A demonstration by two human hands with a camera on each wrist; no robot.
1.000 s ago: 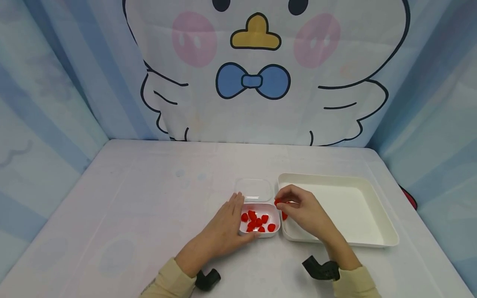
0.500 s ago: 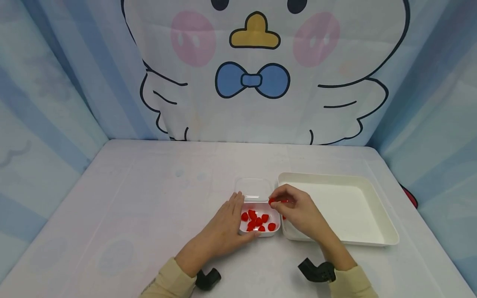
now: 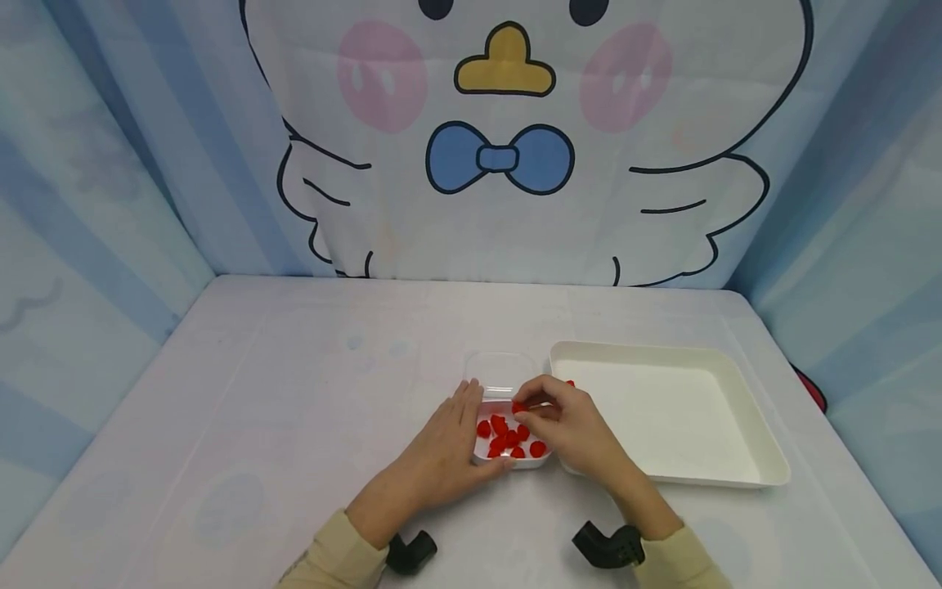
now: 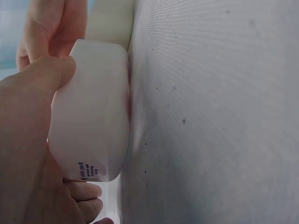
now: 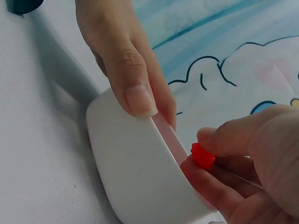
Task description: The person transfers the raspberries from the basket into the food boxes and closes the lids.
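Bottom of frame: black wrist mount (image 3: 412, 554) on left arm. Left hand (image 3: 434, 466) flat, fingers straight along left side of white box (image 3: 526, 464), thumb on near rim. Change: right hand (image 3: 570, 425), fingertips pinching red piece (image 5: 204, 157), has shifted left from tray edge; piece now above box, not yet among loose red pieces (image 3: 538, 449) inside. Right of centre: cream tray (image 3: 677, 409). Beyond box: clear lid (image 3: 502, 372). Pale surface (image 3: 257, 409); cartoon backdrop (image 3: 500, 237) at top.
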